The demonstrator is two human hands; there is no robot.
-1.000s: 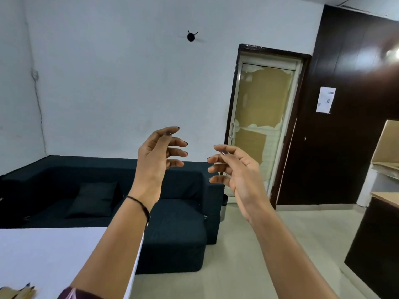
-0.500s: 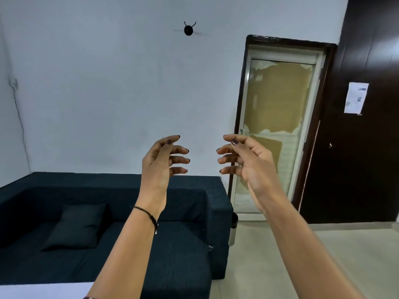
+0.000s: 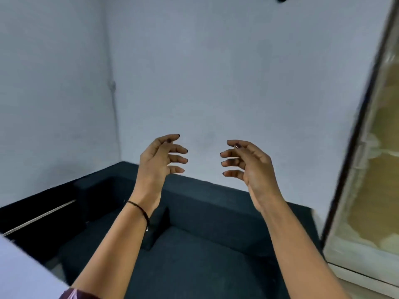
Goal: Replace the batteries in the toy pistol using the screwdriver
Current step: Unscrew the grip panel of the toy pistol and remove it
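Note:
Both hands are raised in front of me, palms facing each other with a gap between them. My left hand has loosely curled fingers and holds nothing; a thin black band circles its wrist. My right hand mirrors it, fingers relaxed and empty. No toy pistol, screwdriver or batteries appear in the head view.
A dark sofa with a dark cushion lies below the arms, against a plain white wall. A corner of a white table shows at the lower left. A door frame with papered glass stands at the right.
The view has swung left and tilted, so the door slid to the right edge and the wall corner appeared. Both hands keep the same raised, empty pose.

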